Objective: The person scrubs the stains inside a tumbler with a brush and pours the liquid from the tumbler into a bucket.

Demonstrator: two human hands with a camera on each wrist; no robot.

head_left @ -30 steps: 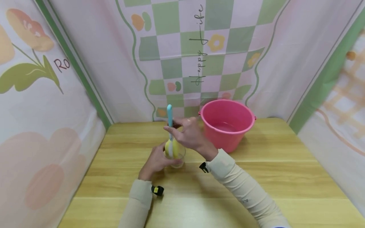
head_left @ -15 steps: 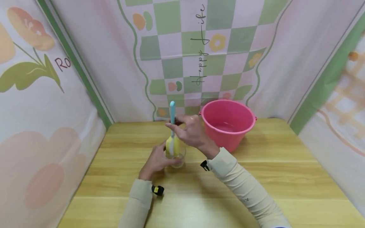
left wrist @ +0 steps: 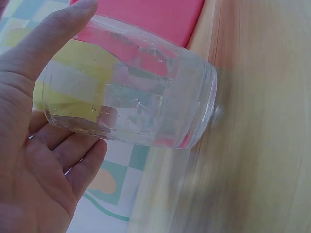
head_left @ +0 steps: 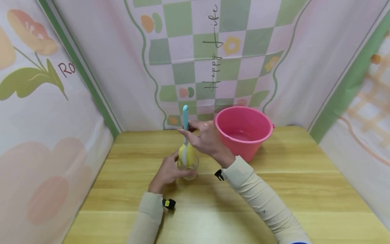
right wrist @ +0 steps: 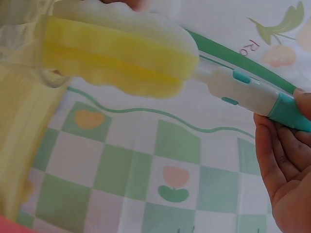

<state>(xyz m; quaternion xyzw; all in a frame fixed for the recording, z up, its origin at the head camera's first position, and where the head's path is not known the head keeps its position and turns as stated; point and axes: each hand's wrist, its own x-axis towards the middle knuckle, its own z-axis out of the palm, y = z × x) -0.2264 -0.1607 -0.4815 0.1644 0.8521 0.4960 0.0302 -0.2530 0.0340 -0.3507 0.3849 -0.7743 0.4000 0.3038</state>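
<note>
My left hand [head_left: 167, 172] grips a clear drinking glass [left wrist: 146, 92], its thumb and fingers around the rim end. Water drops cling to the glass wall. A sponge bottle brush [head_left: 185, 117] with a teal and white handle is pinched by my right hand [head_left: 208, 139] above the glass. Its yellow and white sponge head [right wrist: 121, 60] sits partly inside the mouth of the glass, and a good part of it stands out past the rim. The lower end of the sponge shows through the glass, well above the bottom.
A pink bucket [head_left: 243, 149] stands at the back of the wooden table [head_left: 274, 189], just right of my right hand. Patterned cloth [head_left: 204, 51] hangs behind the table and along both sides.
My right hand has moved slightly up and to the right, drawing the brush upward. More of the sponge stands out of the glass. The left hand has stayed in place.
</note>
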